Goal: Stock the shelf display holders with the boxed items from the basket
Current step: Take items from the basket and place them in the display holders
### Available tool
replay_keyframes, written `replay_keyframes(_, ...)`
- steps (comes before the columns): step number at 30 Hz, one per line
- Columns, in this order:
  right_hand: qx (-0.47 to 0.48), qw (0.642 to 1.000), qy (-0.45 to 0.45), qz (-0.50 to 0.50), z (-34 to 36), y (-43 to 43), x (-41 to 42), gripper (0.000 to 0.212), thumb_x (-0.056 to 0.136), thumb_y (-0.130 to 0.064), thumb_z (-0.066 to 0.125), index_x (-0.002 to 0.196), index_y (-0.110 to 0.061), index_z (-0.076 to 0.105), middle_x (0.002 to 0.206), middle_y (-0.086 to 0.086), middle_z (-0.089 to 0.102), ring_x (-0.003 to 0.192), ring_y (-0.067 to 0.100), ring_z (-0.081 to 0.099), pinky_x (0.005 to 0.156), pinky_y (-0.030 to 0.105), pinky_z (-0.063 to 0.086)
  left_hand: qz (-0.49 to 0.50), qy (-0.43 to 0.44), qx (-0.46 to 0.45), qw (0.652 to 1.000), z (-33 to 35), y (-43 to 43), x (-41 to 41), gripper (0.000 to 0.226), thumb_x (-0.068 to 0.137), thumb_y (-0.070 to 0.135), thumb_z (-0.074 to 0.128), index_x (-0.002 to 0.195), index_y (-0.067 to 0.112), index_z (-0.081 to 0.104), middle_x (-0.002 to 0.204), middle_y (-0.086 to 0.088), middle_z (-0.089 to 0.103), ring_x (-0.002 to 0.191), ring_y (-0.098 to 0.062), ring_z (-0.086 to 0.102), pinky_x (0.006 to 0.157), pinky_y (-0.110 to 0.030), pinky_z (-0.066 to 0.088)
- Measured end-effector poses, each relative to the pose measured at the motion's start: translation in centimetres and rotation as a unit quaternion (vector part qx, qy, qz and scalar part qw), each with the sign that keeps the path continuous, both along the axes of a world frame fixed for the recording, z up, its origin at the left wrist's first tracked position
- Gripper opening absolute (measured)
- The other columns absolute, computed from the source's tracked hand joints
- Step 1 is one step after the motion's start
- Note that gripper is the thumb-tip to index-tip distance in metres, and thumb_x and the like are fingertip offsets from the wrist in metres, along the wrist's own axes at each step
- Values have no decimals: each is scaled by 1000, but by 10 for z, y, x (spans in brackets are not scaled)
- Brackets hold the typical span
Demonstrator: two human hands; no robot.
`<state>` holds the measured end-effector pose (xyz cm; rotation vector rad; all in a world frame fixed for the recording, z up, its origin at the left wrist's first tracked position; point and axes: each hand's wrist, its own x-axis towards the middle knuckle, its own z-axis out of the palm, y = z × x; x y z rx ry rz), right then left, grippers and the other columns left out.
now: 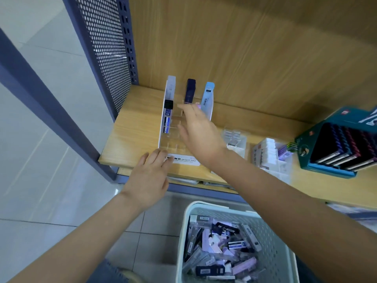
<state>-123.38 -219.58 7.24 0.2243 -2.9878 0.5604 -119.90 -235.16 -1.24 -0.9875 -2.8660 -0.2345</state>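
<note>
Standing at the wooden shelf (130,139), looking down. The clear tiered display holder (173,139) sits at the left end, near the perforated side panel (106,48). It is mostly unfilled: a black-capped box (168,117) stands in the left column, and a pale box (171,86), a navy box (190,90) and a light blue box (208,94) stand upright along the far row. My left hand (150,176) lies flat with fingers straight, tips on the shelf's near edge just at the holder's white label (184,160). I judge this is to keep the light holder from sliding while I load it. My right hand (199,129) reaches over the middle slots, fingers stretched toward the far row and blurred. A pale purple patch shows at the knuckles, and I cannot tell whether it is a box pinched there or one already seated, so I cannot tell whether that hand holds anything. The basket (274,242) stands on the floor below the shelf, near my right arm and within easy reach. It holds a loose heap of boxed items (222,248), so most of the stock is still to go up. Farther right on the shelf are a small clear holder (234,137), a white holder (267,152) and a teal display box (336,148).
</note>
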Motion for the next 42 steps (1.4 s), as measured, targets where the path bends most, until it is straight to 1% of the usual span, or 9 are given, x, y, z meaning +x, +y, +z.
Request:
replay_keyframes(5, -14, 997, 72, 13, -25, 55, 87, 47, 79, 11, 57, 120, -9, 52, 120, 8, 60, 113, 22, 53, 95, 29, 40, 37, 0, -10, 999, -2, 8, 21, 54, 58, 10, 79, 109, 3, 64, 119, -16, 61, 116, -32, 53, 100, -49, 37)
replay_keyframes(8, 19, 999, 47, -4, -57, 86, 145, 46, 74, 5, 68, 112, -13, 49, 104, 6, 62, 97, 18, 55, 85, 25, 41, 17, -8, 27, 999, -6, 20, 46, 50, 60, 7, 77, 106, 8, 59, 107, -14, 59, 103, -28, 46, 92, -41, 29)
replay_keyframes(11, 54, 993, -103, -28, -86, 105, 196, 59, 65, -5, 81, 114, -18, 51, 103, -1, 62, 89, 13, 63, 74, 16, 45, -40, -36, 56, 997, -12, 41, 76, 49, 59, 11, 77, 103, 13, 54, 97, -7, 58, 92, -22, 42, 82, -35, 29)
replay_keyframes(15, -7, 945, -316, -82, -133, 125, 242, 48, 97, -16, 45, 142, -20, 28, 143, -2, 34, 127, 15, 41, 99, 21, 33, -109, -155, 47, 981, -38, 73, 114, 49, 62, 16, 76, 105, 18, 53, 94, 1, 56, 89, -16, 48, 81, -28, 34)
replay_keyframes(21, -74, 883, -443, -134, -172, 140, 260, 69, 91, -20, 61, 147, -21, 23, 151, 2, 32, 124, 19, 48, 101, 27, 36, -64, -380, -72, 920, -76, 105, 143, 54, 97, 30, 41, 146, 19, 21, 145, 1, 29, 135, -18, 28, 112, -29, 22)
replay_keyframes(25, -96, 877, -450, -136, -187, 146, 262, 79, 87, -20, 66, 150, -21, 19, 153, 1, 28, 133, 20, 40, 109, 29, 31, 21, -453, -61, 889, -104, 112, 147, 65, 96, 34, 47, 149, 17, 14, 155, -2, 18, 140, -21, 24, 115, -32, 21)
replay_keyframes(31, -24, 899, -433, -65, -210, 152, 263, 75, 86, -32, 65, 148, -22, 24, 153, -3, 29, 139, 17, 24, 113, 35, 24, 33, -424, -114, 898, -123, 120, 155, 69, 97, 41, 40, 151, 18, 4, 159, 2, -1, 145, -18, 6, 114, -33, 18)
replay_keyframes(38, -26, 899, -436, -28, -216, 139, 261, 46, 88, -33, 63, 131, -21, 50, 137, 3, 43, 127, 26, 36, 102, 31, 34, 110, -385, -29, 916, -132, 119, 169, 41, 92, 26, 55, 129, 12, 43, 133, -9, 37, 121, -27, 38, 101, -34, 32)
replay_keyframes(42, 9, 908, -419, -29, -218, 133, 261, 30, 92, -22, 57, 122, -22, 55, 122, 5, 58, 119, 24, 45, 92, 29, 39, 196, -411, 23, 890, -127, 115, 170, 33, 90, 1, 50, 123, 1, 45, 126, -17, 41, 110, -30, 48, 95, -30, 33)
